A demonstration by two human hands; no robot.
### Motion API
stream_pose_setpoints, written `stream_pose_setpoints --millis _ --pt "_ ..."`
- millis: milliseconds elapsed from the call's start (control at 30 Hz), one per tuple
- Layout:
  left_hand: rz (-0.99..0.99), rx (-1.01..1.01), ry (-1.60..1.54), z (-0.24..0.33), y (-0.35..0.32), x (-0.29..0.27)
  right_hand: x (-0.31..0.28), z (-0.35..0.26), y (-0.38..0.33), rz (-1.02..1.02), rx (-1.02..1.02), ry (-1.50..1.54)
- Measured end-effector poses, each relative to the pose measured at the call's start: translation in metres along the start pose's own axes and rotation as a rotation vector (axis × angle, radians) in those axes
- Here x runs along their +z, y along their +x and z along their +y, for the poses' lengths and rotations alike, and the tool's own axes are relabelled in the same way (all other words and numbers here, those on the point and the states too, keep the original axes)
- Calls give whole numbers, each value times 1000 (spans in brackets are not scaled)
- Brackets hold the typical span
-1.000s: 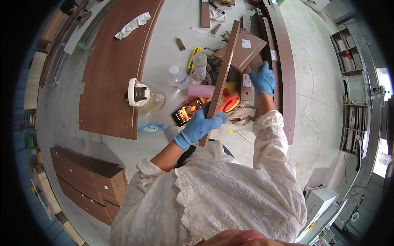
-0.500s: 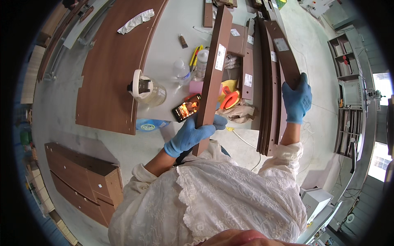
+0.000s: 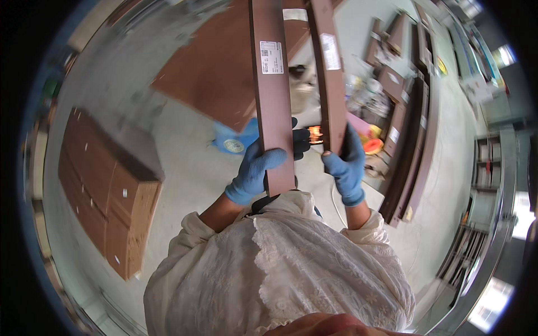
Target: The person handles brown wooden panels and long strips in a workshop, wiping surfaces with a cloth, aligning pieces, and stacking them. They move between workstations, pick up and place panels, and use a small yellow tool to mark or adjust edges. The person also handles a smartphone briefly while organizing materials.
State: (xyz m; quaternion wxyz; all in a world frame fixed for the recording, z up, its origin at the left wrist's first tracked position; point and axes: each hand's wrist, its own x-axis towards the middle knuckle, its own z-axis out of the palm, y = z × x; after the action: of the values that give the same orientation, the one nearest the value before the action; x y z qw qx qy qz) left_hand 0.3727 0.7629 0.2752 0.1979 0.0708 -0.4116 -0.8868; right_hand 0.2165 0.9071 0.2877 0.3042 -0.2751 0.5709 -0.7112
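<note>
Each hand wears a blue work glove with dark fingertips. My left hand [image 3: 257,169] is closed round the near end of a long brown board [image 3: 273,106] with a white label on its face. A second narrow brown board [image 3: 333,89], also labelled, is gripped near its lower end by my right hand [image 3: 348,169]. Both boards point away from me, held up side by side with a gap between them. Behind the gap, a lit phone [image 3: 315,135] and a blurred jug [image 3: 301,92] partly show.
A large brown panel [image 3: 210,73] lies ahead to the left. On the floor at left stands a stack of brown panels [image 3: 106,193]. More long brown boards [image 3: 415,151] lie at right, beside an orange-and-yellow tool [image 3: 372,145]. A blue container [image 3: 235,140] sits below the panel.
My right hand has brought its board leftward, close beside the left one. The view has turned left, so the table's things now appear further right.
</note>
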Motion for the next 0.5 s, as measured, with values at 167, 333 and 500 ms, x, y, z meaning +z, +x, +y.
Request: stream_pose_setpoints --millis 167,333,500 --pt "451 307 -21 37 -128 -89 167 76 -37 -318 73 -26" --pt "874 428 -101 62 -265 -177 299 138 -95 -694 17 -405" --pt "1190 487 -129 83 -397 -241 413 195 -155 -929 -140 -584"
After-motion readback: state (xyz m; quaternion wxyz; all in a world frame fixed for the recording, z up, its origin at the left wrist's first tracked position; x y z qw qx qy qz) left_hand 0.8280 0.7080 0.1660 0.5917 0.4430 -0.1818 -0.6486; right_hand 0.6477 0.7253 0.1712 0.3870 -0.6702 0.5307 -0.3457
